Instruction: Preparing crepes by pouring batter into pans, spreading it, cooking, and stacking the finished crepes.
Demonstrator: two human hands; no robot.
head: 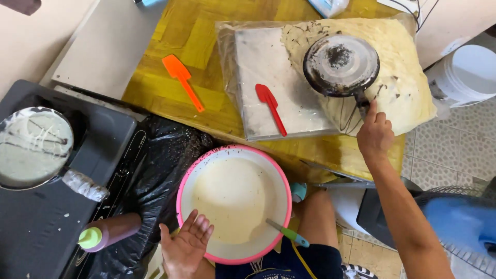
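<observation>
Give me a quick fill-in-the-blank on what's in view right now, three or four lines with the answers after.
1. The right hand grips the handle of an upturned ____ pressed onto the thin crepe sheet.
2. The left hand rests open on the ____ rim of the batter bowl.
3. The red spatula lies on the plastic-wrapped board; the ____ spatula lies on the yellow table.
4. Left on the stove sits a second pan coated with ____.

Missing words: pan; pink; orange; batter

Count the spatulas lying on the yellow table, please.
2. The orange spatula lies on the bare wood at the left; the red spatula lies on the plastic-wrapped board. Others may be hidden.
</observation>
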